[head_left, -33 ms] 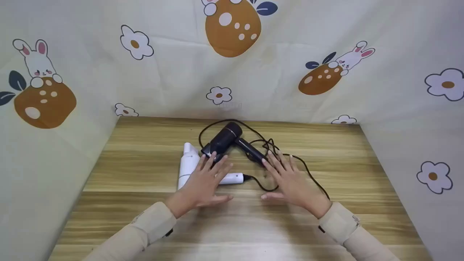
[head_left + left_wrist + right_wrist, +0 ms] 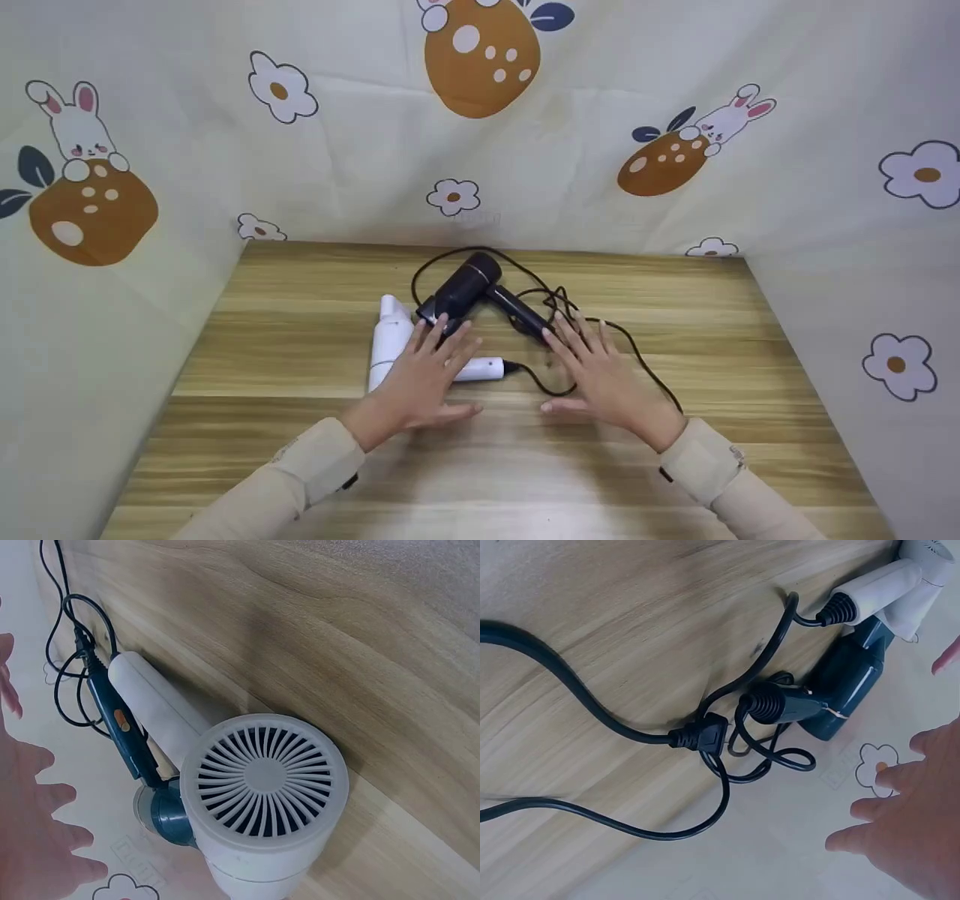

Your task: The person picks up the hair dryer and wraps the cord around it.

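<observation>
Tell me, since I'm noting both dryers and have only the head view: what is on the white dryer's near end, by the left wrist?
Observer: On the white dryer, the left wrist view shows a round grille with radiating slats.
Operator: Any switch on the handle of the dark dryer?
Observer: Yes, the left wrist view shows an orange switch there.
Operator: The right hand covers some of the cords. Any plug among them?
Observer: The right wrist view shows what looks like a black plug; no prongs are visible.
</observation>
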`<action>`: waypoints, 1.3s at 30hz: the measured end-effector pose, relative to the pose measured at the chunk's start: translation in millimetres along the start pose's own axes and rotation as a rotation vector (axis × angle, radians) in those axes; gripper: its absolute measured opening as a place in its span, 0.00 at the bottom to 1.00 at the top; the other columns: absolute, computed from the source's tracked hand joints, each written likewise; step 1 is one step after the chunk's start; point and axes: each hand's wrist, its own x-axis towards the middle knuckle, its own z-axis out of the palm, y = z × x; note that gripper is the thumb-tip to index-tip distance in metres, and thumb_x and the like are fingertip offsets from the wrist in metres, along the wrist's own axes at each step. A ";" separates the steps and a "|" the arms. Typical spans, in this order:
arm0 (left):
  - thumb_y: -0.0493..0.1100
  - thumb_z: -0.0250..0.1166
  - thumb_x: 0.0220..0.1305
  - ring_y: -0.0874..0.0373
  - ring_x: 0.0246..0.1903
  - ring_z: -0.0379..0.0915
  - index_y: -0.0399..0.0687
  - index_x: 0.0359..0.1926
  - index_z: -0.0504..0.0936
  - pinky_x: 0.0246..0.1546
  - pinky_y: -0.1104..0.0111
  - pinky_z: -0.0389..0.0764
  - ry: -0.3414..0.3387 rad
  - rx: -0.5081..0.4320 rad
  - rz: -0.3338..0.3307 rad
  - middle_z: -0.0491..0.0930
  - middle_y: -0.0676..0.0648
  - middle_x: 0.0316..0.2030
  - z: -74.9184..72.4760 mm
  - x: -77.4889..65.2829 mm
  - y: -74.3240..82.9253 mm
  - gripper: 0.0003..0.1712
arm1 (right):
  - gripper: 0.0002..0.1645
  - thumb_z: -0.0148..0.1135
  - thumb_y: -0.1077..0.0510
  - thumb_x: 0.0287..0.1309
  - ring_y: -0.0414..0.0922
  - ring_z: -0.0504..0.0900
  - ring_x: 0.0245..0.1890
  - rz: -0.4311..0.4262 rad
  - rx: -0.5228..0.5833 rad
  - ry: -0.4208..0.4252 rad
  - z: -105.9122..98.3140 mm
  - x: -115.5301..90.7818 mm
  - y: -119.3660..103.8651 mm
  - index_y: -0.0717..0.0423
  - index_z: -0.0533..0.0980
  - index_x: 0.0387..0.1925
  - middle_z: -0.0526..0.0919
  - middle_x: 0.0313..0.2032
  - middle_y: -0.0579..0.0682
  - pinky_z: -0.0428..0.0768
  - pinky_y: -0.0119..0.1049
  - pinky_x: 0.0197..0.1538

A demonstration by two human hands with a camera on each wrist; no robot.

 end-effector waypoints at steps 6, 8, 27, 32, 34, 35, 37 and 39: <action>0.77 0.43 0.55 0.37 0.70 0.42 0.53 0.72 0.51 0.67 0.44 0.47 0.011 -0.010 0.001 0.47 0.44 0.72 -0.1 -1.2 -2.5 0.51 | 0.61 0.51 0.23 0.46 0.58 0.40 0.72 0.003 0.035 -0.004 2.8 -1.0 0.3 0.53 0.48 0.71 0.42 0.72 0.57 0.48 0.61 0.68; 0.77 0.42 0.55 0.37 0.69 0.43 0.53 0.71 0.52 0.67 0.44 0.48 0.023 -0.007 -0.002 0.48 0.44 0.72 0.8 -1.7 -4.3 0.51 | 0.61 0.52 0.23 0.46 0.58 0.38 0.72 0.002 0.056 -0.001 3.6 -0.8 0.2 0.53 0.47 0.72 0.41 0.72 0.57 0.48 0.61 0.68; 0.74 0.50 0.54 0.36 0.68 0.45 0.52 0.71 0.51 0.66 0.43 0.50 0.071 -0.197 -0.248 0.53 0.40 0.70 6.0 -9.7 -42.6 0.52 | 0.59 0.54 0.26 0.47 0.60 0.42 0.71 0.010 0.115 0.020 6.1 1.1 -3.5 0.57 0.50 0.71 0.42 0.72 0.59 0.47 0.64 0.67; 0.70 0.56 0.54 0.35 0.68 0.46 0.48 0.72 0.49 0.63 0.41 0.55 0.089 -0.410 -0.461 0.51 0.36 0.70 18.5 -10.3 -63.2 0.53 | 0.59 0.55 0.27 0.47 0.60 0.41 0.71 0.011 0.152 0.022 6.7 -0.7 -2.9 0.58 0.50 0.70 0.40 0.72 0.59 0.45 0.64 0.67; 0.68 0.57 0.55 0.35 0.68 0.46 0.45 0.72 0.46 0.63 0.42 0.56 0.088 -0.530 -0.549 0.48 0.34 0.70 22.4 -9.9 -68.8 0.54 | 0.59 0.54 0.26 0.47 0.60 0.40 0.71 0.013 0.153 0.018 7.0 -1.2 -3.0 0.58 0.50 0.70 0.39 0.72 0.58 0.45 0.64 0.67; 0.68 0.57 0.55 0.36 0.67 0.47 0.44 0.72 0.44 0.63 0.43 0.57 0.089 -0.587 -0.590 0.48 0.33 0.69 23.6 -9.6 -70.7 0.55 | 0.59 0.54 0.27 0.47 0.60 0.40 0.71 0.013 0.158 0.020 7.2 -1.5 -3.2 0.58 0.51 0.70 0.39 0.72 0.58 0.45 0.64 0.67; 0.67 0.59 0.55 0.36 0.66 0.50 0.41 0.72 0.42 0.64 0.45 0.58 0.093 -0.689 -0.674 0.49 0.31 0.68 26.4 -8.7 -73.4 0.57 | 0.58 0.53 0.26 0.48 0.60 0.40 0.71 0.014 0.160 0.017 7.6 -2.1 -3.7 0.57 0.50 0.70 0.39 0.72 0.59 0.45 0.64 0.67; 0.66 0.60 0.54 0.36 0.65 0.52 0.39 0.72 0.40 0.63 0.46 0.60 0.102 -0.762 -0.739 0.51 0.30 0.67 28.8 -7.5 -74.6 0.59 | 0.58 0.52 0.26 0.49 0.60 0.40 0.71 0.017 0.164 0.016 8.1 -2.6 -4.5 0.57 0.50 0.71 0.38 0.72 0.58 0.44 0.63 0.68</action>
